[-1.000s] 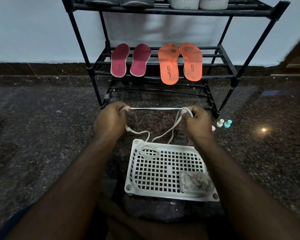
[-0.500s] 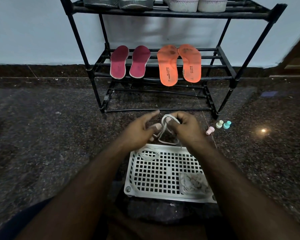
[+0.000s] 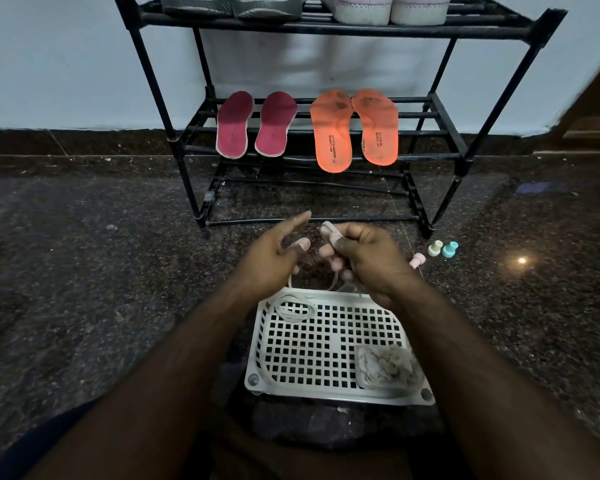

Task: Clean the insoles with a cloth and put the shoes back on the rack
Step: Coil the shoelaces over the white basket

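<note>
While the floor [image 3: 84, 271] carries everything here, the rack [image 3: 329, 27] stands against the wall, its top shelf bearing two pairs of shoes: grey [image 3: 232, 6] at left, pale [image 3: 385, 8] at right. On the middle shelf lie the red insoles [image 3: 255, 124] and orange insoles [image 3: 355, 129], side by side and flat across the bars, likely laid out there to air or to wait for wiping. Nearer the person sits a white perforated tray [image 3: 326, 341], probably a place to keep loose bits together; a crumpled cloth [image 3: 385, 370] rests in its near right corner, ready for cleaning, and a coiled lace [image 3: 293, 308] lies in its far left corner. Above the tray's far edge, the right hand [image 3: 364, 254] is curled around a second lace [image 3: 329, 233], which loops down toward the tray, seemingly being gathered into a bundle. The left hand [image 3: 274, 251] is spread, fingers loose, holding nothing that I can make out. Three small pegs [image 3: 435, 251] stand on the floor just right of the hands.
</note>
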Demonstrator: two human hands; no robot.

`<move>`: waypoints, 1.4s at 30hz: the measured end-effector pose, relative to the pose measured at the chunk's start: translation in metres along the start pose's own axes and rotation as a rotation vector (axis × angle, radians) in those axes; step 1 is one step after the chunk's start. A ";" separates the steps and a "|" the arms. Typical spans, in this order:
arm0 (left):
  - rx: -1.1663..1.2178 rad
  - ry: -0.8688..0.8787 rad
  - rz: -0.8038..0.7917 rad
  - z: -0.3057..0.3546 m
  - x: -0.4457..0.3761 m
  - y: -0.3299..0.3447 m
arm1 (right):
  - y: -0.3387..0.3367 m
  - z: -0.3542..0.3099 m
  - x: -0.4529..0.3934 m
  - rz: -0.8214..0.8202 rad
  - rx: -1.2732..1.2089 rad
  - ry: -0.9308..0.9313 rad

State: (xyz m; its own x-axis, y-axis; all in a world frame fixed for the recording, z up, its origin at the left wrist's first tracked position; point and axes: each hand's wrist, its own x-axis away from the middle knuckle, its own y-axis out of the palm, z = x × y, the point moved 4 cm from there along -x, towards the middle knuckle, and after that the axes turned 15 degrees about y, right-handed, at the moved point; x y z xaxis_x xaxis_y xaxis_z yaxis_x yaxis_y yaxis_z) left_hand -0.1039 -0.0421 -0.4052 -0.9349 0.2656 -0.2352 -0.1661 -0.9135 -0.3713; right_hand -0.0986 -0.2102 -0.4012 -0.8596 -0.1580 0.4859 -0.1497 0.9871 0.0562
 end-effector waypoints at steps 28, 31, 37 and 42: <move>-0.020 -0.049 -0.200 0.006 0.006 0.021 | 0.004 -0.014 0.017 0.021 -0.298 -0.380; -0.101 -0.027 -0.242 0.009 0.007 0.022 | -0.004 -0.006 0.013 0.273 0.101 -0.477; -0.174 0.051 -0.129 0.014 0.003 0.008 | 0.002 0.009 0.006 0.411 0.657 -0.379; -0.276 0.156 -0.073 0.015 -0.002 0.001 | 0.002 0.010 0.001 0.372 0.736 -0.305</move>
State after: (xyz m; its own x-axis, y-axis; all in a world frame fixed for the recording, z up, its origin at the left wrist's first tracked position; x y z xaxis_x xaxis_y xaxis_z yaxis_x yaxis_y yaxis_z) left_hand -0.1069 -0.0483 -0.3922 -0.8606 0.3913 -0.3259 -0.1201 -0.7778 -0.6169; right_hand -0.1049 -0.2086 -0.4097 -0.9926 0.0675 0.1005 -0.0203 0.7258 -0.6876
